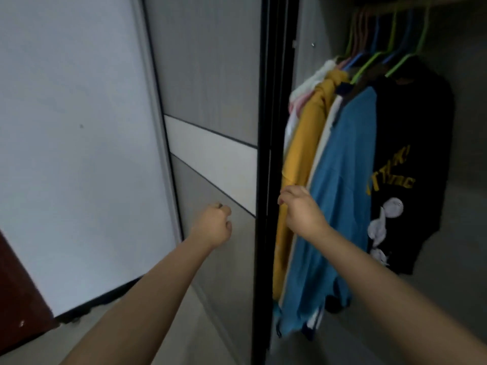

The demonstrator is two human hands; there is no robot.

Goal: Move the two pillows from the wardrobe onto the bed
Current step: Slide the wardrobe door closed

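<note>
At the wardrobe, no pillows in view; left hand fisted, empty, right hand curled at door edge; pillows prob. soft, light, grab by corners.

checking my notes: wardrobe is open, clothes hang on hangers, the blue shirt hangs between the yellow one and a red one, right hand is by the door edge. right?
Not quite: the head view shows the blue shirt hanging between the yellow one and a black one, not a red one. The rest holds: the wardrobe is open, clothes hang on hangers, and the right hand is by the door edge.
</note>
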